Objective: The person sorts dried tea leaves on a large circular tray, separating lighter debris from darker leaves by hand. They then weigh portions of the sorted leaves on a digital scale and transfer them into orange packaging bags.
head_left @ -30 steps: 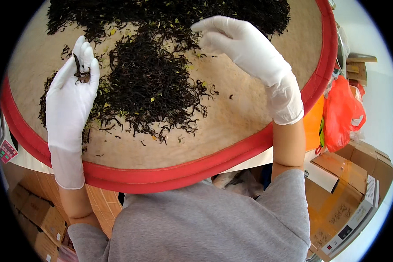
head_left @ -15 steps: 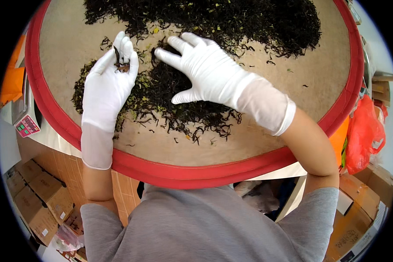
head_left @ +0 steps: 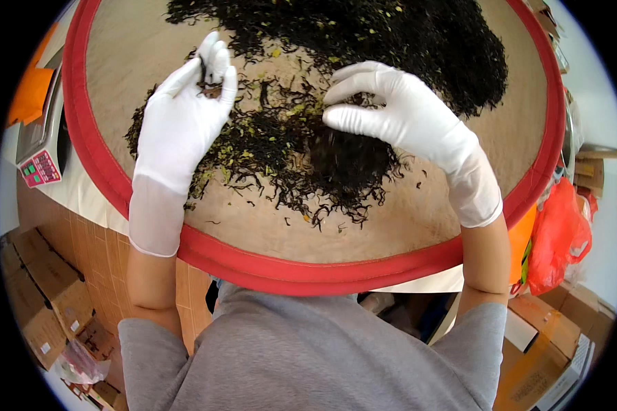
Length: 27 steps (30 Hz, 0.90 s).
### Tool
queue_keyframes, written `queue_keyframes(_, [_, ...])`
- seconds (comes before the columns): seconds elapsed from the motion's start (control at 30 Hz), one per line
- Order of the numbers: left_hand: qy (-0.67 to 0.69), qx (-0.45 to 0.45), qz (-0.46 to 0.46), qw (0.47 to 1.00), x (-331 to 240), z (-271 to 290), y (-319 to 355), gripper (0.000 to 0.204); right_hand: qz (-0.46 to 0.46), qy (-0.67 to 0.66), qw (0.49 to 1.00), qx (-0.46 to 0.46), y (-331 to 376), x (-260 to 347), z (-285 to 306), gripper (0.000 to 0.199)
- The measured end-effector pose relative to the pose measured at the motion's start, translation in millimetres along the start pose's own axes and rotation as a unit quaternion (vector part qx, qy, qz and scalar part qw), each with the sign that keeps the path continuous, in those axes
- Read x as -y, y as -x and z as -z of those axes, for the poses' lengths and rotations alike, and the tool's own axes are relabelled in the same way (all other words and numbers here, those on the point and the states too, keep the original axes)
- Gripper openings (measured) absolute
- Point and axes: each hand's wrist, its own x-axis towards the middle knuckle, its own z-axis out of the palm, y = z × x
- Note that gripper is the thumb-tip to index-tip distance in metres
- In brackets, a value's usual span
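On the left side of the round, red-rimmed tray [head_left: 404,233], I see the gloved left hand [head_left: 182,133] turned palm up, its fingers loosely curled around a few brown leaf pieces [head_left: 211,91]. I judge these feather-light and brittle, so I'd keep that cradle slack. Next, rightward, lies the smaller pile [head_left: 274,157] of dark, twisted leaves with yellow-green bits, loose on the tray's bare surface. It should shift easily and tangle a little; I'd pinch single strands by one end with thumb and forefinger, since squeezing a clump may crumble it. Over its right part, I have the gloved right hand [head_left: 418,113] arched, thumb and fingers apart; whether any strand clings to its fingertips, I cannot tell. Beyond it, the larger heap [head_left: 466,61] looks equally light and springy.
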Motion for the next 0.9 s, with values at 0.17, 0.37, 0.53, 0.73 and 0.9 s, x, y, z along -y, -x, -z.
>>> queue_keyframes(0.17, [-0.003, 0.020, 0.013, 1.000, -2.3, -1.1, 3.1, 0.037, 0.024, 0.176, 0.981, -0.072, -43.8, -3.6, -33.0, 0.021])
queue_keyframes(0.37, [0.047, 0.011, -0.010, 0.999, -8.8, 10.9, 5.7, 0.039, 0.091, 0.307, 0.944, -0.073, -81.7, 1.8, -73.5, 0.018])
queue_keyframes(0.53, [0.027, -0.026, -0.025, 0.999, -5.8, 13.0, 5.8, 0.040, 0.041, 0.238, 0.969, -0.053, -80.2, 0.1, -73.4, 0.012])
queue_keyframes(0.73, [0.008, -0.033, -0.008, 0.999, -3.1, 16.8, 6.1, 0.041, 0.046, 0.128, 0.987, -0.086, -72.8, 11.7, -51.6, 0.016])
queue_keyframes(0.9, [-0.012, -0.138, 0.018, 0.990, 13.2, -20.7, 13.2, 0.042, -0.032, -0.054, 0.997, -0.036, -67.5, 45.2, -39.1, 0.016])
